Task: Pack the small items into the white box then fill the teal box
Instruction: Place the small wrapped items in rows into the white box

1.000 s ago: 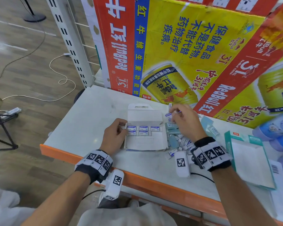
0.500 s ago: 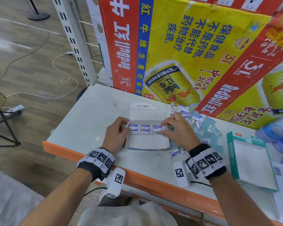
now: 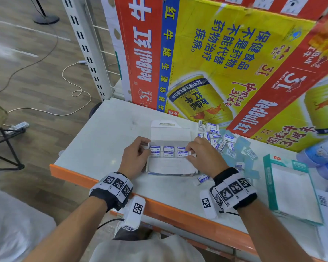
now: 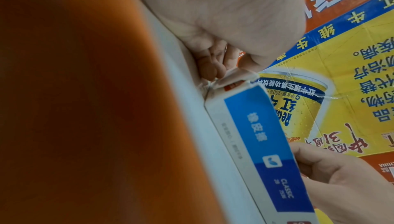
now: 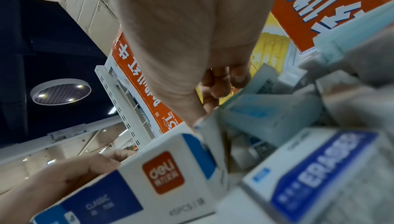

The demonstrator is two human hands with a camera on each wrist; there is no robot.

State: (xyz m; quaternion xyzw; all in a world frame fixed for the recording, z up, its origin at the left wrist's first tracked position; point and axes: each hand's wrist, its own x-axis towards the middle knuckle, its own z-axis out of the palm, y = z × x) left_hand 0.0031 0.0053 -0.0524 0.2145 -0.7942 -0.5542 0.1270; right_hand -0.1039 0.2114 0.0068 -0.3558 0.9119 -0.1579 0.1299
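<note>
The white box (image 3: pixel 169 163) lies open on the tabletop (image 3: pixel 106 140), and only its far end is filled: a band of small erasers (image 3: pixel 169 151) two rows deep, with the stretch of box nearer the person bare, so packing looks well short of done. The left hand (image 3: pixel 135 157) has fingers curled on the left wall of the white box; the right hand (image 3: pixel 203 157) pinches the eraser at the right end of the band, seating it against the right wall. A loose pile of erasers (image 3: pixel 219 140) waits just right of the white box, and the teal box (image 3: pixel 292 188) farther right holds nothing that I can see. Half a second earlier the right hand reached across that band's right end; a second ago it was over the pile
</note>
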